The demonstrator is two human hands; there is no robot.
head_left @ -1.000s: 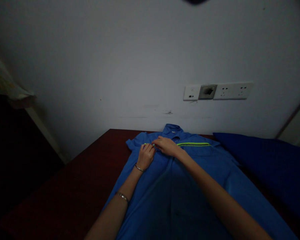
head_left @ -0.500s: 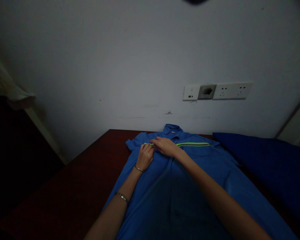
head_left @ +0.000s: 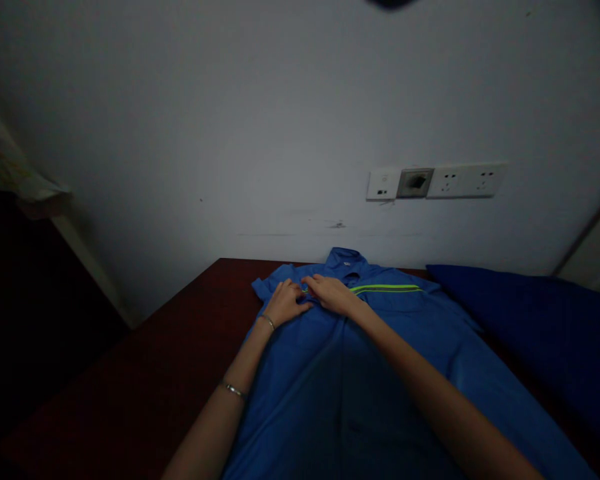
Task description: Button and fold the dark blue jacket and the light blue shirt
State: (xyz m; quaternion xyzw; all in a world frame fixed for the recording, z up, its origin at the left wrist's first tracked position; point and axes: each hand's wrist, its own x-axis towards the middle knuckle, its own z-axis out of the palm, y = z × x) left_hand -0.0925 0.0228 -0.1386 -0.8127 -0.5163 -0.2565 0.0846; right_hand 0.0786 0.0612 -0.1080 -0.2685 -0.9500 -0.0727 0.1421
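A blue shirt (head_left: 360, 373) with a yellow-green chest stripe (head_left: 387, 288) lies flat, front up, on a dark red table (head_left: 145, 373), its collar toward the wall. Both my hands meet at the shirt's upper front, just below the collar. My left hand (head_left: 285, 301) lies knuckles up on the left chest, fingers drawn together and pinching the cloth at the front opening. My right hand (head_left: 333, 294) is curled, its fingertips gripping the same spot. Two thin bangles sit on my left forearm.
A dark blue cloth (head_left: 535, 320) lies on the table's right side against the wall. A row of wall sockets (head_left: 435, 182) sits above the shirt. A pale curtain (head_left: 10, 173) hangs at the far left. The room is dim.
My left hand has slid up and left and turned flatter on the chest, covering the left part of the stripe. My right hand has hardly moved.
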